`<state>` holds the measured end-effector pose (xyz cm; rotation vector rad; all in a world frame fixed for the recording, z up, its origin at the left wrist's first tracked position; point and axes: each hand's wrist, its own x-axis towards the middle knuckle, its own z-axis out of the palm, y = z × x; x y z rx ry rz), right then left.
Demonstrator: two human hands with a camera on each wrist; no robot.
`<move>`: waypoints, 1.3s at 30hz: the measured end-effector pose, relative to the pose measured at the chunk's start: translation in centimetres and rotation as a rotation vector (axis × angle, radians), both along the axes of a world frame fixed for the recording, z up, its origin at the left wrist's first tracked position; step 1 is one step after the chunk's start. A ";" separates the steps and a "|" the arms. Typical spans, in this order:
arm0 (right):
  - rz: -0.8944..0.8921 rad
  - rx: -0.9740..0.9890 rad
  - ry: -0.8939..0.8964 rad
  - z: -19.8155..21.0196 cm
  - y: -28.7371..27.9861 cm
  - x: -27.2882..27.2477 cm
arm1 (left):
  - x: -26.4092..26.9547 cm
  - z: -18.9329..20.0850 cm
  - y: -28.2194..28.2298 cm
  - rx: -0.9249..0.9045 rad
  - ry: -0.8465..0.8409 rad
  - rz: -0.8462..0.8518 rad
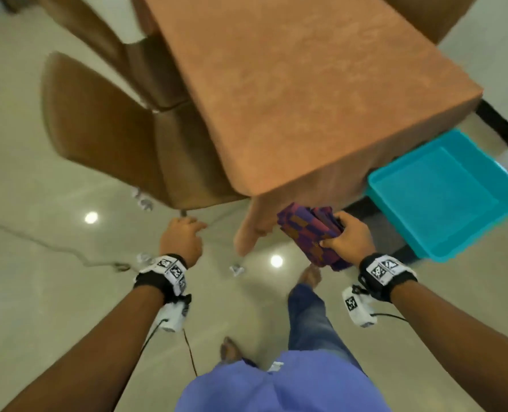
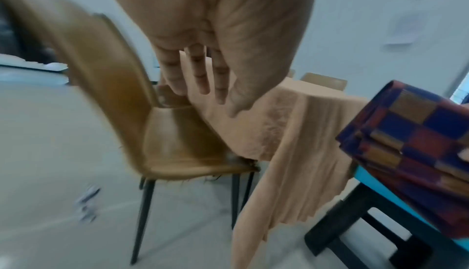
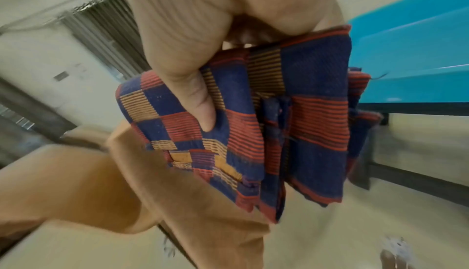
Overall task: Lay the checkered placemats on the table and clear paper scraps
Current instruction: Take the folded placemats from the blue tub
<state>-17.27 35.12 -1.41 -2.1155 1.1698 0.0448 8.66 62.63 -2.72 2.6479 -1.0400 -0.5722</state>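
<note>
Standing at the table point(image 1: 291, 84) corner, I gripped the folded placemats point(image 1: 309, 233) in my right hand point(image 1: 350, 240) beside the teal tray point(image 1: 442, 191), my left hand point(image 1: 181, 237) relaxed and empty, paper scraps point(image 1: 144, 200) lying on the floor point(image 1: 38, 203).

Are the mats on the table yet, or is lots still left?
Nothing looks done. The table has no mats on it. The right hand grips the folded mats; the left hand holds nothing. Paper scraps lie on the floor. Laying and clearing are both left.
</note>
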 end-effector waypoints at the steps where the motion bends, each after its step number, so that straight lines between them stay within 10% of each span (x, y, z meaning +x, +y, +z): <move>1: 0.093 -0.009 0.017 0.4 2.2 1.4 | -0.3 -0.3 3.2 0.003 0.057 0.067; 7: 0.640 -0.062 0.051 2.7 15.3 13.2 | -1.6 -0.3 22.7 -0.002 0.238 0.483; 15: 0.851 -0.146 -0.036 6.4 21.8 28.4 | 7.5 1.9 29.0 -0.147 0.161 0.616; 27: 0.384 -0.290 -0.006 7.3 12.1 46.0 | 36.0 7.2 14.0 -0.218 -0.035 -0.026; 39: 0.074 -0.241 0.007 5.7 10.0 56.7 | 53.2 9.1 6.3 0.052 -0.199 -0.674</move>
